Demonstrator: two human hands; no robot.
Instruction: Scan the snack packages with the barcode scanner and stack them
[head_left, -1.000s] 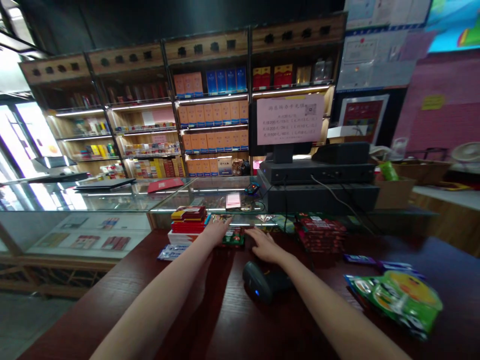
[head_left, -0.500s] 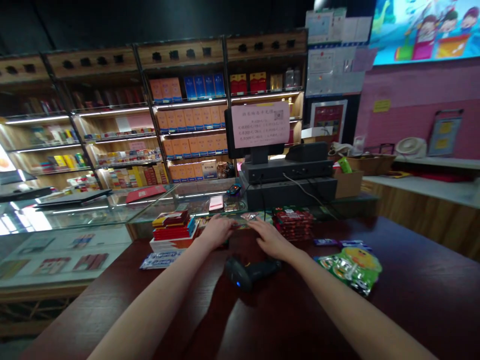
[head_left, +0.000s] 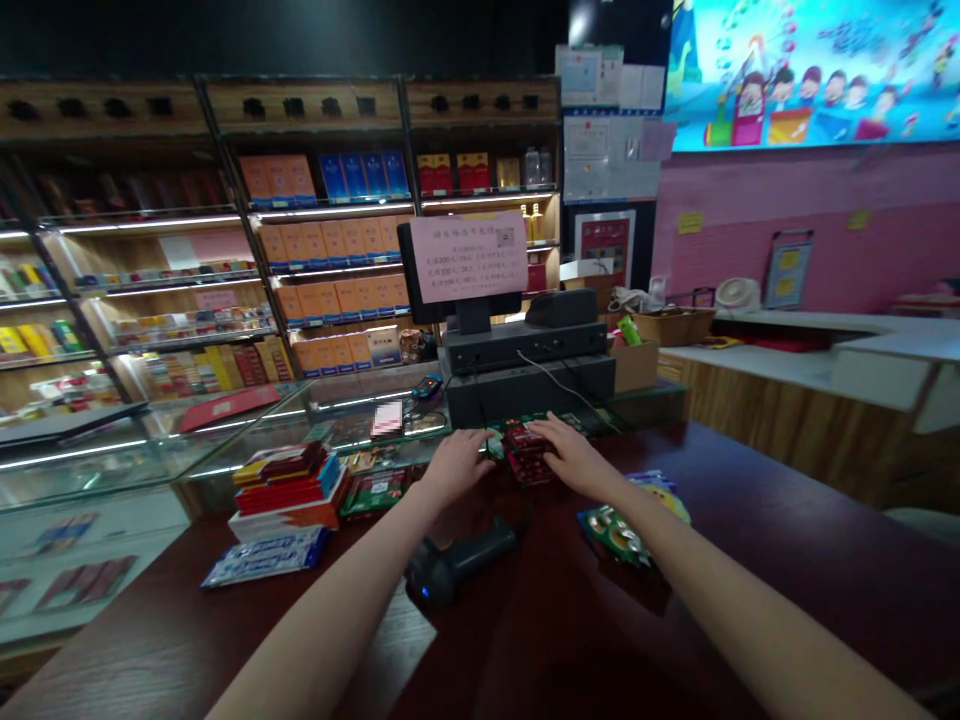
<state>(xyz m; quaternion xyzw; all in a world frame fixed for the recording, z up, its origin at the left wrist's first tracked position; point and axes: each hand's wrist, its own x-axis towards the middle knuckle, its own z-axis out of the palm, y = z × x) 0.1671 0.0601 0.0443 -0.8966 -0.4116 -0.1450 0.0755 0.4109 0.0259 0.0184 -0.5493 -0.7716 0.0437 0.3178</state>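
Observation:
A stack of dark red snack packets (head_left: 527, 462) lies on the brown counter between my hands. My right hand (head_left: 576, 458) reaches along its right side, fingers stretched out and touching the packets' edge. My left hand (head_left: 456, 466) is just left of the stack, fingers apart; nothing shows in it. Nearer me lies a black barcode scanner (head_left: 457, 562) with a blue light. Left of my left hand is a green and red packet (head_left: 377, 492). Green snack bags (head_left: 616, 530) lie partly behind my right forearm.
At the left, a pile of red and yellow packs (head_left: 289, 480) stands on a white box, with blue-white packets (head_left: 266, 556) in front. A cash register (head_left: 525, 350) with a pink sign stands behind the counter. Glass display cases (head_left: 247, 430) border the left.
My view has turned right. My right hand has moved to the right side of the red packet stack, and my left hand has come to its left. A green and red packet now shows on the left.

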